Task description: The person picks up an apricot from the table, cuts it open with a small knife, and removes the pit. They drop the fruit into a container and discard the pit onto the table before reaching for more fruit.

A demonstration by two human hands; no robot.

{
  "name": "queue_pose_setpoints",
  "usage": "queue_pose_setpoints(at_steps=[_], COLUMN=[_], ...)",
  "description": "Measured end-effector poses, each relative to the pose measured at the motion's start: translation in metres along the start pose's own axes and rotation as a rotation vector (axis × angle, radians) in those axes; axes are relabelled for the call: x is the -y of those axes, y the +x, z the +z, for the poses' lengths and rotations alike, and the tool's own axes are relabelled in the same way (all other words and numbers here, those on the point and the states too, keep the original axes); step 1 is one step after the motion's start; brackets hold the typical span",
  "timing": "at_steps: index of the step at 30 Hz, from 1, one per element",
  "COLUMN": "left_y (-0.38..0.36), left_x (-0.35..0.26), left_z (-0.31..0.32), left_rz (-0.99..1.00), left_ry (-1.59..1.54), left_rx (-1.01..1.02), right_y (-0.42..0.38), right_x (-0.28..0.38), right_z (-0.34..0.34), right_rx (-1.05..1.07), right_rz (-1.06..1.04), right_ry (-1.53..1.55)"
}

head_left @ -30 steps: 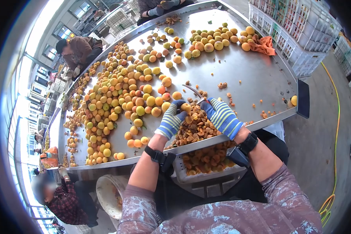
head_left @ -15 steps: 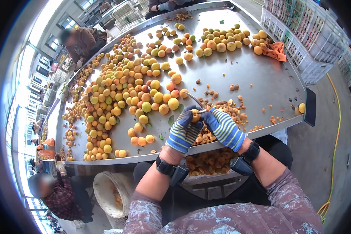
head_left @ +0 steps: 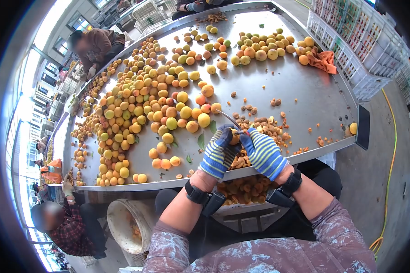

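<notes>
Bordering the metal table (head_left: 300, 86) at left are 2 people, 1 in a plaid shirt (head_left: 73, 233) and 1 in a brown top (head_left: 100, 44). Next come a white bucket (head_left: 145, 214) below the near rim and, on the table, a broad heap of whole fruit (head_left: 134, 102), yellow to orange. Near the edge, the left hand (head_left: 217, 154), in a striped glove, grasps a small fruit (head_left: 235, 138) between thumb and fingers. Beneath the rim stands a white tray (head_left: 242, 208) filled with fruit pieces. The right hand (head_left: 265, 154) is closed around a curved knife (head_left: 229, 118); its glove hides the handle, and I cannot tell whether blade and fruit touch. To work well here, I judge, the left fingertips should stay clear of the blade's path, with the fruit turned gently rather than the knife forced. Working over the small pile of pieces (head_left: 266, 129) would catch the bits. Farther right are an orange cloth (head_left: 322, 62) and white crates (head_left: 351, 50).
</notes>
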State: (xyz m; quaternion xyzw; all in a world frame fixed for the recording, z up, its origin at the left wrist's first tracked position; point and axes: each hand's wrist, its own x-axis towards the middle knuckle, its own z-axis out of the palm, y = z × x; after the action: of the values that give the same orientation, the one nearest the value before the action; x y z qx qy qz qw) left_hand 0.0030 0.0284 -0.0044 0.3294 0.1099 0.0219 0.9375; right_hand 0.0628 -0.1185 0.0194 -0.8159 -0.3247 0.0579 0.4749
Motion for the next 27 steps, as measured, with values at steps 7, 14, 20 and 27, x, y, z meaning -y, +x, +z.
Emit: queue_pose_setpoints(at_steps=[7, 14, 20, 27], left_y=[-0.003, 0.002, 0.004, 0.009], left_x=[0.007, 0.006, -0.008, -0.015], left_z=[-0.002, -0.006, 0.006, -0.005], left_rz=[0.079, 0.14, 0.109, 0.12], left_ry=[0.133, 0.136, -0.079, -0.323], left_rx=[-0.05, -0.097, -0.045, -0.047], right_y=[-0.004, 0.005, 0.013, 0.004], right_x=[-0.006, -0.021, 0.005, -0.006], right_z=[0.01, 0.027, -0.015, 0.002], right_rx=[-0.007, -0.05, 0.64, 0.207], right_rz=[0.0, 0.043, 0.83, -0.116], right_ry=[-0.05, 0.342, 1.522, 0.308])
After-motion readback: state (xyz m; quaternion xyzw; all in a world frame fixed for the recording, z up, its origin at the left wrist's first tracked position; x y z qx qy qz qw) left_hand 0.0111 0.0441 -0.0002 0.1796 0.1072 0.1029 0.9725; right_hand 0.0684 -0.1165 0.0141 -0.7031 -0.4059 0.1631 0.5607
